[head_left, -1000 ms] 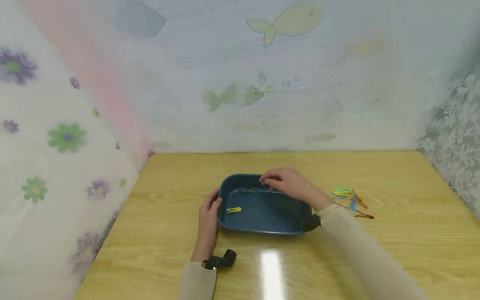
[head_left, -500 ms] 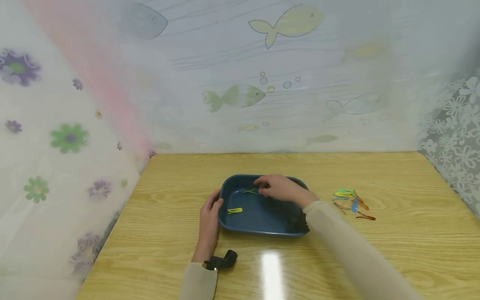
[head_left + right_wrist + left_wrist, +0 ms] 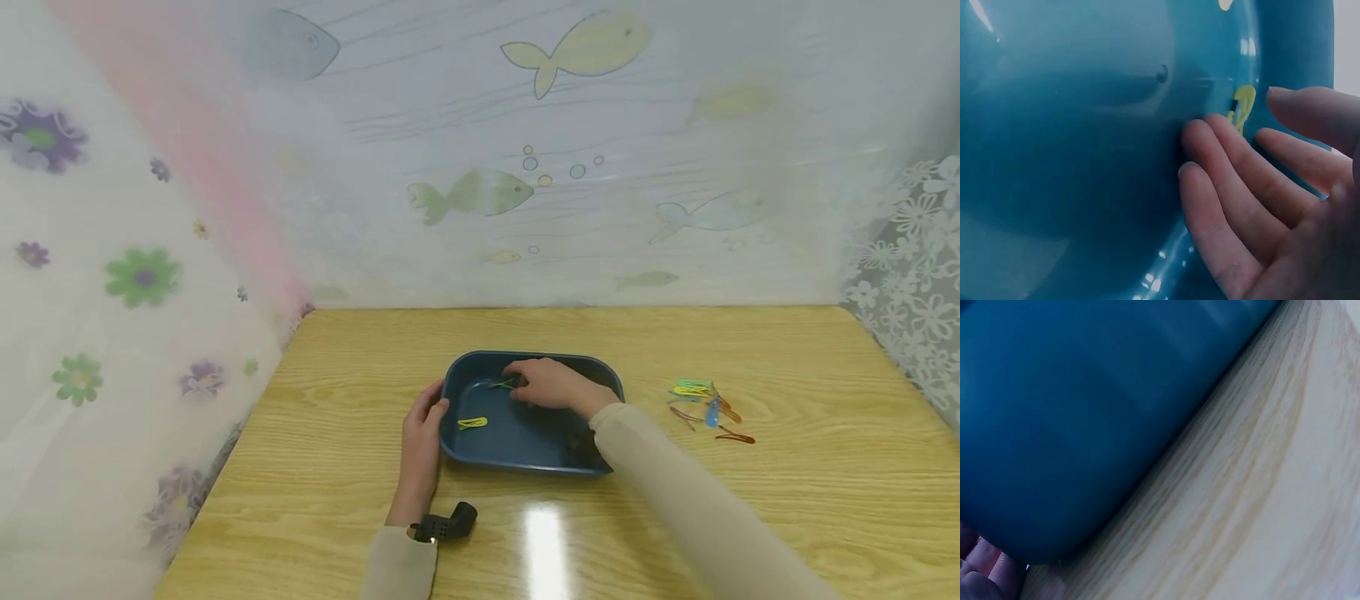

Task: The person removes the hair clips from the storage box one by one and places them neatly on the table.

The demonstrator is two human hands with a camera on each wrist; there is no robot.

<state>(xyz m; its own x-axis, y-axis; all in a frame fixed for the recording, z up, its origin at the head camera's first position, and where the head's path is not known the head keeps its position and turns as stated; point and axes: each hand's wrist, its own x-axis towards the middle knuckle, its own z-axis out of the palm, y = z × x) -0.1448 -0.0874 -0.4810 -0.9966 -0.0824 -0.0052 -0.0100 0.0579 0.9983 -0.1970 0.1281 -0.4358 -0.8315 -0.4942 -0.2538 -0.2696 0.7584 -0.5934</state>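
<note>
A dark blue plastic tray (image 3: 495, 446) rests on the table, and my left hand (image 3: 422, 437) grips its left side with the thumb at the rim. Inside it, a yellow snap hair clip (image 3: 472, 423) lies near the left end. A second, greenish-yellow hair clip (image 3: 502, 383) lies by the far wall. My right hand (image 3: 553, 385) reaches into the tray beside that second clip. In the right wrist view this hair clip (image 3: 1245, 100) shows between the thumb and the spread fingers, not pinched. The left wrist view shows mostly the tray's outer wall (image 3: 1085, 425) and a few fingertips.
Right of the tray lies a loose pile of hair clips: green and yellow ones (image 3: 692, 389), a blue one (image 3: 712, 412) and brown ones (image 3: 737, 437). A patterned curtain (image 3: 480, 250) hangs behind the wooden table (image 3: 360, 358).
My right hand has moved left and lower into the tray, up to the clip by the far wall. The left hand stays on the tray's side.
</note>
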